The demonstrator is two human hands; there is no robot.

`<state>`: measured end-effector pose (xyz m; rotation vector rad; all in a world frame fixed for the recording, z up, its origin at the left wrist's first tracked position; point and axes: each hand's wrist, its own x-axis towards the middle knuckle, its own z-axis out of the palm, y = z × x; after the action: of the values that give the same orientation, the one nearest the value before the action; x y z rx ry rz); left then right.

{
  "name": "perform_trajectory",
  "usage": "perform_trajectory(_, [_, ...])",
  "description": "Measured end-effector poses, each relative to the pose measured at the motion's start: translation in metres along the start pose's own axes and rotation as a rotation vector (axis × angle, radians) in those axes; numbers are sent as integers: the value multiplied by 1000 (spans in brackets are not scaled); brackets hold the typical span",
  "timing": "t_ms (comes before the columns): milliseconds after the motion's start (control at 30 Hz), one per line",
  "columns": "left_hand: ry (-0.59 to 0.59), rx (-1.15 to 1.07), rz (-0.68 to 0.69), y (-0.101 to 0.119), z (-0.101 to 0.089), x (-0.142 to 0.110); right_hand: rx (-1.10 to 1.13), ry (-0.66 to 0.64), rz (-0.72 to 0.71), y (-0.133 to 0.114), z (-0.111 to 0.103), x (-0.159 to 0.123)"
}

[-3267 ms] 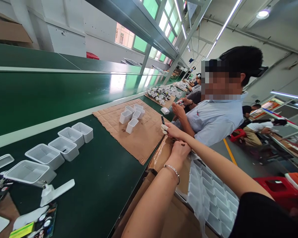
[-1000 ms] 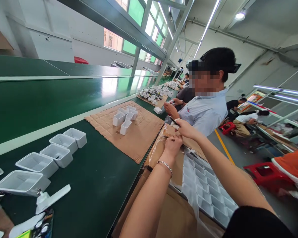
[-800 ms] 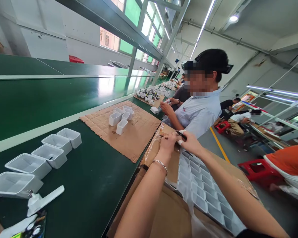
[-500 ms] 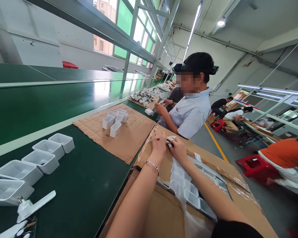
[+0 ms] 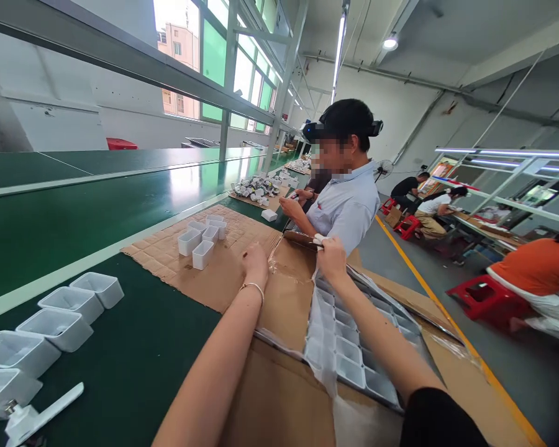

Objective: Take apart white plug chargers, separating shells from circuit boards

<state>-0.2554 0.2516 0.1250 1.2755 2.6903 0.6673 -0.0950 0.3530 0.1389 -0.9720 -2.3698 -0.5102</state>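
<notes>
An open cardboard box (image 5: 284,397) stands against the table's edge below me. Inside lies a white compartment tray (image 5: 354,347) under clear plastic film (image 5: 317,292). My left hand (image 5: 256,264), a bracelet on its wrist, presses the box's left flap (image 5: 289,273) down over the table edge, fingers curled on it. My right hand (image 5: 330,256), with white finger cots, is pinched on the film's upper edge and holds it lifted above the tray's far end.
Small white housings (image 5: 200,242) stand on a cardboard sheet (image 5: 168,261) on the green table (image 5: 121,347). Larger white shells (image 5: 74,304) and a white tool (image 5: 41,410) lie at the left. A co-worker in a light shirt (image 5: 349,208) sits just beyond the box; others sit at the right.
The box's left flap has swung out and down onto the table under my left hand. My right hand came back from the far flap and now lifts the film. My view has swung right.
</notes>
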Motion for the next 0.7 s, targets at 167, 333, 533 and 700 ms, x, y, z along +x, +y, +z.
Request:
perform_trajectory(167, [44, -29, 82, -2, 1, 4, 40, -22, -108, 9, 1, 12])
perform_trajectory(333, [42, -3, 142, 0, 9, 1, 107, -67, -166, 32, -1, 32])
perform_trajectory(533, [92, 37, 292, -5, 5, 1, 240, -152, -157, 20, -9, 33])
perform_trajectory(700, [204, 86, 373, -9, 0, -8, 431, -106, -41, 8, -54, -42])
